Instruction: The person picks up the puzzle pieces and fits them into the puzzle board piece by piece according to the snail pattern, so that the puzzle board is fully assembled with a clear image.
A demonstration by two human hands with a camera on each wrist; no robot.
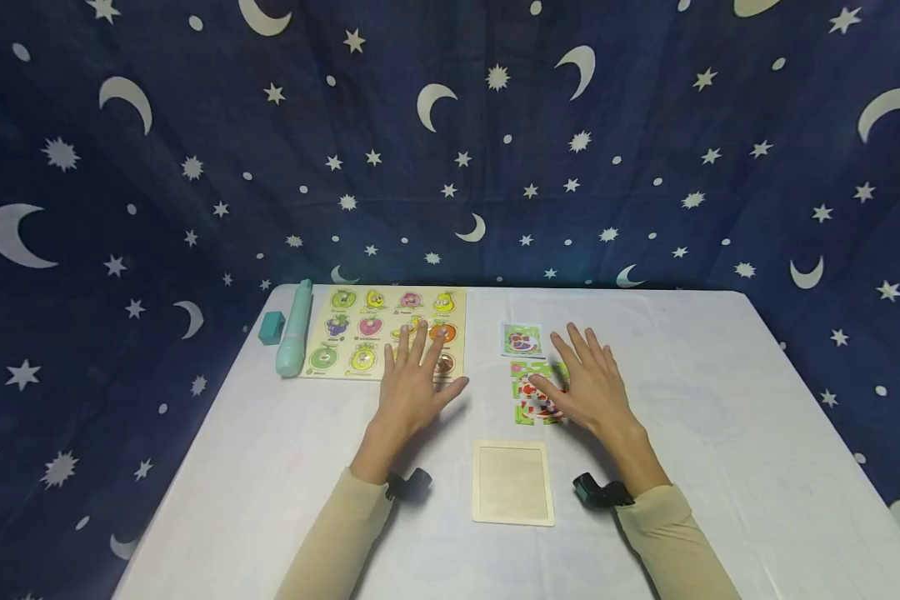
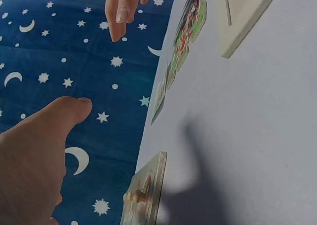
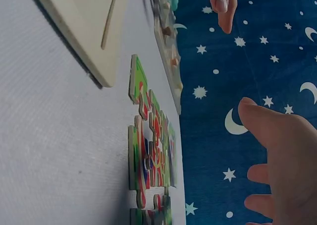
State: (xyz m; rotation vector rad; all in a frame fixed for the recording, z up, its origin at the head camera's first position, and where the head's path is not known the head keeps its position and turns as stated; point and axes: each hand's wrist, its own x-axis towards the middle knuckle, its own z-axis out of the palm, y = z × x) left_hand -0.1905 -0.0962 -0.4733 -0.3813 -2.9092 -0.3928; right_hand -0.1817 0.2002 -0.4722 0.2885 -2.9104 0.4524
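Observation:
My left hand (image 1: 411, 392) hovers with spread fingers by the lower right corner of a wooden fruit peg board (image 1: 330, 371), holding nothing. Likewise spread and holding nothing, my right hand (image 1: 591, 387) is over the right side of some green and red jigsaw pieces (image 1: 525, 392), hiding part of them. In the right wrist view these jigsaw pieces (image 3: 141, 160) lie on the cloth with gaps between them. Just behind them is a small picture card (image 1: 522, 340). A square wooden tray (image 1: 512, 483) with a raised rim lies between my forearms.
A mint-green pen-shaped device (image 1: 295, 329) lies along the left edge of the fruit board, with a small teal block (image 1: 272, 327) beside it. The white-covered table (image 1: 690, 400) meets a dark blue star-and-moon curtain (image 1: 390, 183) at the back and sides.

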